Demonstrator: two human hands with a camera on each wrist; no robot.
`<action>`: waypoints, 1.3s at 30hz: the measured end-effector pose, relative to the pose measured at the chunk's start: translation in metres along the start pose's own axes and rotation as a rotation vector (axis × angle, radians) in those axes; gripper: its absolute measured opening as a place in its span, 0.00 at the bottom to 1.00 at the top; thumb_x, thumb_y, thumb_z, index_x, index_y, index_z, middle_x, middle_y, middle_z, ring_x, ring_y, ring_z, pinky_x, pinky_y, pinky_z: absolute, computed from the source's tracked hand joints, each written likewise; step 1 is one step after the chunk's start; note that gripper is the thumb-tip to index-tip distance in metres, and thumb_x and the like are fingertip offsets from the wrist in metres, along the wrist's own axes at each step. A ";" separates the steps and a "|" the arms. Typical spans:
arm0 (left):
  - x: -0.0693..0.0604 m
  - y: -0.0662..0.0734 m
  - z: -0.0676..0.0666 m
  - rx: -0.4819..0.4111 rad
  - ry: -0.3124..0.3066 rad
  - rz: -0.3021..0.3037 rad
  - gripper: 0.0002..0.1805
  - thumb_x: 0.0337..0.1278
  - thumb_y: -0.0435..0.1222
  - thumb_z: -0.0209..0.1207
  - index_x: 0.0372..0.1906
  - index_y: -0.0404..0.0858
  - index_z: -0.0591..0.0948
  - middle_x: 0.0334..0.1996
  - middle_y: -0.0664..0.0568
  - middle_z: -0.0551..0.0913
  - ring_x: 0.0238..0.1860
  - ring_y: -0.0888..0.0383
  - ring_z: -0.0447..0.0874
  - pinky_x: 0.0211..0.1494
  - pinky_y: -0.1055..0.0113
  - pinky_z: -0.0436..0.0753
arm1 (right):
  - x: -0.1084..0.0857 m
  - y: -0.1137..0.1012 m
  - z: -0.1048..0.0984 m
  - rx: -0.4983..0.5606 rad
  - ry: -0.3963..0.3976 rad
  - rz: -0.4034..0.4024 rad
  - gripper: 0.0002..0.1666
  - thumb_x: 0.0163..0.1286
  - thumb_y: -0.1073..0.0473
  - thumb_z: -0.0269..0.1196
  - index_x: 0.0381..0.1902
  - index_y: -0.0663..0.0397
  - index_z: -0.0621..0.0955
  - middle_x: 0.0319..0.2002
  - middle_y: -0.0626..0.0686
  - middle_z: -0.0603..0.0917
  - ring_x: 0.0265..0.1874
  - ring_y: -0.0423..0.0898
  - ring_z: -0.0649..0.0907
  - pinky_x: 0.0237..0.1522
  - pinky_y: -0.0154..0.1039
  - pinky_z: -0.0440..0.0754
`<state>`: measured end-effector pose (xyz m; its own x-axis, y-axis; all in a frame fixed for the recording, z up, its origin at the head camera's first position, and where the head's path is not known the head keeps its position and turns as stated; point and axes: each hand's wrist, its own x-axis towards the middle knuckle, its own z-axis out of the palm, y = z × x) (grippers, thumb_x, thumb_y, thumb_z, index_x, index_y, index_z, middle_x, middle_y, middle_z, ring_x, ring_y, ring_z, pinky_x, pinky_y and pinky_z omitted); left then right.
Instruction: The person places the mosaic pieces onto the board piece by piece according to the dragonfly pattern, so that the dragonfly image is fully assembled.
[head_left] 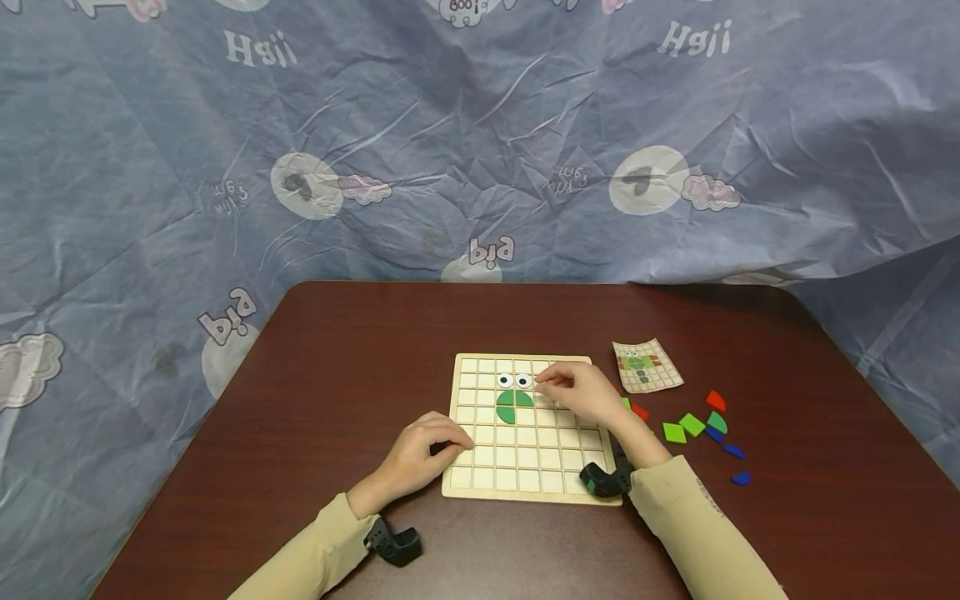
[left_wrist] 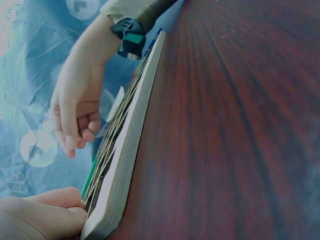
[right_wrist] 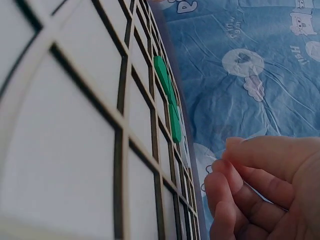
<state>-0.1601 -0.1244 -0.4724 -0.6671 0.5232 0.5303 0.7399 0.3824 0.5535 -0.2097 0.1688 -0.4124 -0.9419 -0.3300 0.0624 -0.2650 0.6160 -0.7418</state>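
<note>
A pale wooden grid board [head_left: 483, 457] lies on the table. Near its top are two white eye pieces [head_left: 505, 381], with three green quarter-circle pieces [head_left: 506, 414] in the cells just below them. My left hand [head_left: 422, 454] rests at the board's left edge, thumb and fingertips touching it; in the left wrist view no fingers show beneath the board. Just right of the eye pieces, my right hand [head_left: 583, 392] hovers over the board's upper right part. Its fingers are loosely bent, and the right wrist view shows nothing between thumb and fingertips [right_wrist: 235, 142].
Right of the board lie a small pattern card [head_left: 647, 367], light green squares [head_left: 674, 432], red pieces [head_left: 716, 401], a green quarter-circle [head_left: 717, 422] and blue pieces [head_left: 741, 477]. My right forearm partly hides some pieces. A printed blue-grey cloth [head_left: 480, 150] hangs behind the table [head_left: 360, 350].
</note>
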 end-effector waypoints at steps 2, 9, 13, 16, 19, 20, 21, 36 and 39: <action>0.000 0.001 0.000 0.002 -0.004 -0.002 0.08 0.58 0.31 0.60 0.37 0.46 0.86 0.36 0.61 0.84 0.43 0.62 0.77 0.48 0.69 0.77 | -0.004 0.002 -0.003 -0.006 0.005 -0.002 0.12 0.65 0.57 0.62 0.44 0.56 0.84 0.36 0.49 0.83 0.33 0.44 0.81 0.36 0.41 0.79; 0.002 0.002 0.000 0.009 0.001 -0.001 0.08 0.57 0.30 0.61 0.36 0.46 0.86 0.36 0.61 0.84 0.42 0.62 0.77 0.48 0.70 0.77 | -0.016 0.017 -0.017 -0.009 0.017 -0.025 0.13 0.67 0.56 0.61 0.45 0.56 0.83 0.37 0.49 0.83 0.33 0.43 0.81 0.35 0.40 0.80; 0.003 0.001 -0.001 0.010 0.010 0.006 0.08 0.56 0.30 0.62 0.36 0.45 0.86 0.36 0.60 0.84 0.42 0.62 0.77 0.47 0.70 0.77 | -0.024 0.026 -0.028 -0.002 0.037 -0.041 0.14 0.67 0.55 0.61 0.45 0.58 0.83 0.38 0.51 0.84 0.33 0.45 0.81 0.32 0.39 0.80; 0.003 0.001 0.000 0.010 0.011 0.009 0.08 0.55 0.30 0.62 0.36 0.45 0.86 0.35 0.60 0.84 0.42 0.62 0.77 0.47 0.70 0.77 | -0.030 0.033 -0.036 -0.011 0.050 -0.037 0.15 0.67 0.54 0.61 0.45 0.58 0.83 0.39 0.51 0.84 0.34 0.45 0.81 0.32 0.37 0.80; 0.003 0.001 0.000 0.010 0.009 0.008 0.08 0.56 0.30 0.62 0.36 0.45 0.86 0.35 0.61 0.84 0.42 0.62 0.77 0.47 0.70 0.77 | -0.038 0.040 -0.045 -0.011 0.051 -0.023 0.15 0.67 0.54 0.62 0.46 0.57 0.83 0.38 0.51 0.83 0.34 0.46 0.81 0.31 0.36 0.80; 0.003 0.001 0.000 0.011 0.008 0.007 0.08 0.56 0.30 0.62 0.36 0.45 0.86 0.36 0.61 0.84 0.42 0.62 0.77 0.47 0.70 0.77 | -0.040 0.043 -0.048 -0.014 0.051 -0.018 0.15 0.67 0.53 0.62 0.46 0.56 0.83 0.38 0.51 0.83 0.34 0.47 0.81 0.31 0.36 0.80; 0.002 0.000 0.000 0.012 0.008 0.005 0.08 0.56 0.30 0.62 0.36 0.46 0.86 0.36 0.61 0.84 0.42 0.62 0.77 0.47 0.70 0.77 | -0.043 0.045 -0.051 -0.013 0.047 -0.012 0.16 0.67 0.53 0.62 0.46 0.56 0.82 0.38 0.51 0.83 0.33 0.48 0.81 0.30 0.36 0.80; 0.000 0.000 0.000 0.000 -0.003 -0.013 0.08 0.57 0.31 0.61 0.36 0.46 0.86 0.36 0.61 0.84 0.42 0.62 0.77 0.47 0.70 0.77 | -0.079 0.076 -0.097 -0.105 0.030 0.037 0.18 0.67 0.52 0.62 0.49 0.57 0.81 0.39 0.52 0.84 0.34 0.44 0.82 0.31 0.34 0.81; 0.001 0.000 0.001 0.001 -0.003 -0.010 0.08 0.57 0.30 0.61 0.36 0.46 0.86 0.36 0.61 0.84 0.42 0.62 0.77 0.47 0.70 0.77 | -0.083 0.080 -0.105 -0.115 0.036 0.047 0.19 0.66 0.52 0.62 0.50 0.58 0.81 0.39 0.52 0.84 0.35 0.40 0.81 0.33 0.34 0.81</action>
<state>-0.1605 -0.1236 -0.4723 -0.6745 0.5217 0.5223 0.7329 0.3886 0.5584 -0.1743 0.3207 -0.4073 -0.9600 -0.2744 0.0549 -0.2405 0.7086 -0.6633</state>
